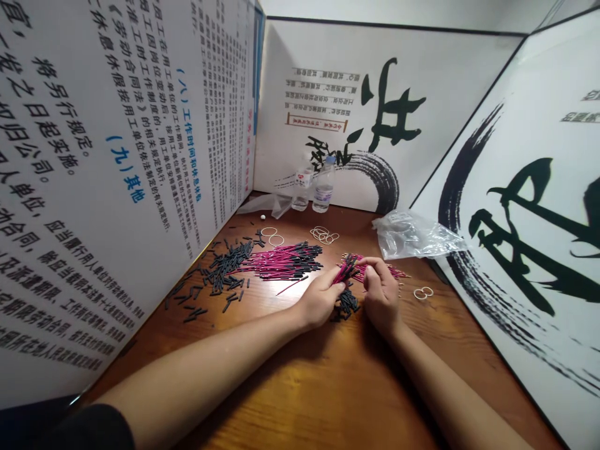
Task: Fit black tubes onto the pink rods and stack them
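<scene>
- Your left hand point(319, 297) is closed around a bundle of thin pink sticks point(345, 270), thumb along the near side and fingers wrapped beneath.
- The bundle sits at the thumb end of that fist, slanting up and away from you; its black-tipped ends stick out past your grip, toward your other hand.
- Your right hand point(382, 294) is curled just beside those ends, with the forefinger reaching across to them. You cannot tell from this view whether it pinches a single stick or only touches the tips.
- Right below the bundle, between your two hands, a small heap of black tubes point(347, 303) lies on the wooden table point(300, 387).
- Just beyond your right hand, and partly hidden by it, more pink sticks lie in a loose pile point(398, 273).
- Beyond your left hand and to its left, a larger pile of black-tipped sticks point(285, 261) lies flat, well outside your grip.
- Farther left, at that pile's edge, you have a wide scatter of black pieces point(229, 267).
- Pale rings point(324, 235) lie past the larger pile, and a clear plastic bag point(412, 236) rests farther back on your right.
</scene>
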The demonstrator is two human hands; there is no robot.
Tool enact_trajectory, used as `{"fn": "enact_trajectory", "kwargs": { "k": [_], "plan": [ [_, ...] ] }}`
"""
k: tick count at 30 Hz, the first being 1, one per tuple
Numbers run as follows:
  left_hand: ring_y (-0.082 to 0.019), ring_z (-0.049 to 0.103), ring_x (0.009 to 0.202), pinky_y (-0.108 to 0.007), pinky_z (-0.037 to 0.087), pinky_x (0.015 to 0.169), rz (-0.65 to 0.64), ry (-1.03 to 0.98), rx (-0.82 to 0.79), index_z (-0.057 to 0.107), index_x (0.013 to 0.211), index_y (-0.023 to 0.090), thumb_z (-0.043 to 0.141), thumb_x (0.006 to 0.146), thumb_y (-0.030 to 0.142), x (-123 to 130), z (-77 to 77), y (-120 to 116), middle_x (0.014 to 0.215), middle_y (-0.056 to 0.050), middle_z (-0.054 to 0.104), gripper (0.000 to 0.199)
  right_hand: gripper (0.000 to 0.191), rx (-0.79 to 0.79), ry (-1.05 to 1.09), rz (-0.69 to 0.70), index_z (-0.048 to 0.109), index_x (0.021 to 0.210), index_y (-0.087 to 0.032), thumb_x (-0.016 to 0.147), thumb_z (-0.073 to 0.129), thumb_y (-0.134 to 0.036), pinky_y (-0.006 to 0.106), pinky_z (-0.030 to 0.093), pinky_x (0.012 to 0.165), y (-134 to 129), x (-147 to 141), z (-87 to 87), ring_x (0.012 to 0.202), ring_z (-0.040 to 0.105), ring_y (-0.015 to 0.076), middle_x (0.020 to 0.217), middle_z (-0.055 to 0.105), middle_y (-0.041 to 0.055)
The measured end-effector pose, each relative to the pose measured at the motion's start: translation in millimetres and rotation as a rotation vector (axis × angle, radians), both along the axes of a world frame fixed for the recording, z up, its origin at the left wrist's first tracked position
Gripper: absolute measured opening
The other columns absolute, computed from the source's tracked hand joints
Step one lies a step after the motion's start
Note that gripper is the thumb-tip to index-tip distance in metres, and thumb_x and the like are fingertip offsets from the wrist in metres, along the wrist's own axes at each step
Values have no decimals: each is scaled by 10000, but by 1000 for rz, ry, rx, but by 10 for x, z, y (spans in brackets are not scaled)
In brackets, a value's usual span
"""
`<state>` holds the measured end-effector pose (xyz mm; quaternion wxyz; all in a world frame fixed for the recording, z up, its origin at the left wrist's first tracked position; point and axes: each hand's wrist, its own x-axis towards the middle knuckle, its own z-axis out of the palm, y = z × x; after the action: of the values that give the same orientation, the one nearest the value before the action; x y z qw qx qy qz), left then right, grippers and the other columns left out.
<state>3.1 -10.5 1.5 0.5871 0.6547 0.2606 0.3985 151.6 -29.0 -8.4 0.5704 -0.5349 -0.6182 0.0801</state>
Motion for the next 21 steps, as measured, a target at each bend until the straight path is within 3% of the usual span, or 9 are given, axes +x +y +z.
{"fn": "enact_trajectory", "kwargs": {
  "k": [3,7,12,16,21],
  "plan": [
    [-201,544,1094,-321,386,998,5,27,89,569,1240,174,426,869,178,0,-37,10,1170,-62,633,398,188,-19,80,55,595,873,-201,921,467,-331,273,430,666,-5,-23,24,708,548,152,785,598,7],
    [-195,567,1006,-306,418,917,78,192,204,557,1247,223,403,890,201,-27,-87,29,1110,-46,644,390,175,-40,125,72,596,827,-198,891,540,-351,272,445,662,12,-28,20,695,554,153,756,602,3],
    [-196,561,883,-290,419,812,166,347,331,595,1106,235,380,903,222,-64,-64,27,981,-39,643,296,188,-28,142,70,591,806,-201,889,536,-361,271,457,660,22,-34,25,696,559,154,739,601,1],
    [-199,550,842,-290,409,804,175,380,372,604,1005,233,396,890,218,-69,-23,14,919,-39,634,238,195,-43,149,67,587,810,-204,885,536,-376,272,452,631,13,-51,40,683,547,157,730,592,4],
    [-209,545,874,-306,411,821,183,393,372,583,1023,228,384,883,206,-69,-25,19,963,-52,631,244,192,-43,125,67,579,792,-201,891,537,-360,264,441,626,5,-53,38,668,527,148,716,572,-2]
  ]
}}
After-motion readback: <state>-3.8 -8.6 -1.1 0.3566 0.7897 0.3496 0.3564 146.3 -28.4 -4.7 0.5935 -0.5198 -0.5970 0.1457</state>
